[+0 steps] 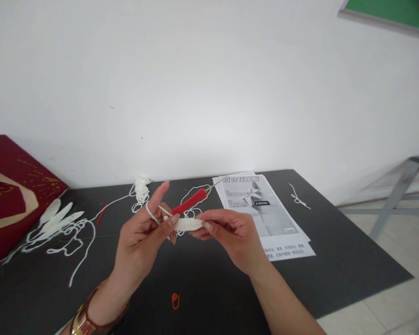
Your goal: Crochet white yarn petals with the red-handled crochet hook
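A small strip of white crochet work (188, 225) is stretched between my two hands above the table. My left hand (143, 235) pinches its left end, with a strand of white yarn looped round the raised index finger. Closed on the right end are the thumb and fingers of my right hand (230, 230). A crochet hook with a red handle (190, 202) rises behind the strip, its thin metal shaft pointing up to the right. Its lower end is hidden by my left fingers, so I cannot tell what supports it. Loose white yarn shows behind the work.
Printed pattern sheets (275, 218) lie behind my right hand. White crocheted petals (59, 217), a yarn bundle (141, 190) and a thin red stick (102, 215) are on the left, beside a red bag (17, 195). An orange stitch marker (175, 301) lies in front; a yarn scrap (298, 197) sits right.
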The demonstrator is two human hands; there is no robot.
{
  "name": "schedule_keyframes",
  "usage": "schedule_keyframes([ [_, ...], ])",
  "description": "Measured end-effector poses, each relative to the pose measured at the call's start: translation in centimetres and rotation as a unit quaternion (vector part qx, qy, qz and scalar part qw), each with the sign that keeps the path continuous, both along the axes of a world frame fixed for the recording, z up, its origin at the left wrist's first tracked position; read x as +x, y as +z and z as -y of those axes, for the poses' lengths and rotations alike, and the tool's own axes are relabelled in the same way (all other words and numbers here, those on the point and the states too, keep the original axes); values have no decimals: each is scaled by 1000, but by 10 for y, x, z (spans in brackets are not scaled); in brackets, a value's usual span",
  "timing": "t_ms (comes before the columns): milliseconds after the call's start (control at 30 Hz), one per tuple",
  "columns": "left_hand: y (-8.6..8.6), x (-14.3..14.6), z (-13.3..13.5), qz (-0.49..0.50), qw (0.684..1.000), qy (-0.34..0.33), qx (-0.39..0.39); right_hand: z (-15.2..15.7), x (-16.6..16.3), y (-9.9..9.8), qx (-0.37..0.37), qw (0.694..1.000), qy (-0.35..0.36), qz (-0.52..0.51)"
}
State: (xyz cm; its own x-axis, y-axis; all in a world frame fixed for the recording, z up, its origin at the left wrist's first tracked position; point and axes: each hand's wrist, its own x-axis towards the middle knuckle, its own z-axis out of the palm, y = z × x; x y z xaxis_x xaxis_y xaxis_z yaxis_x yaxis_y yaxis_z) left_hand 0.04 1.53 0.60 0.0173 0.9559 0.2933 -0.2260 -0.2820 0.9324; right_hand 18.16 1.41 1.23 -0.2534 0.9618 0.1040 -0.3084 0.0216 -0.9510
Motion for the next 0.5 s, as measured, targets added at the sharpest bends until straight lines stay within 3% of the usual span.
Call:
schedule_keyframes([
  [500,2,3,1,-23,999,26,20,1,-1,2,-11,1000,1,17],
])
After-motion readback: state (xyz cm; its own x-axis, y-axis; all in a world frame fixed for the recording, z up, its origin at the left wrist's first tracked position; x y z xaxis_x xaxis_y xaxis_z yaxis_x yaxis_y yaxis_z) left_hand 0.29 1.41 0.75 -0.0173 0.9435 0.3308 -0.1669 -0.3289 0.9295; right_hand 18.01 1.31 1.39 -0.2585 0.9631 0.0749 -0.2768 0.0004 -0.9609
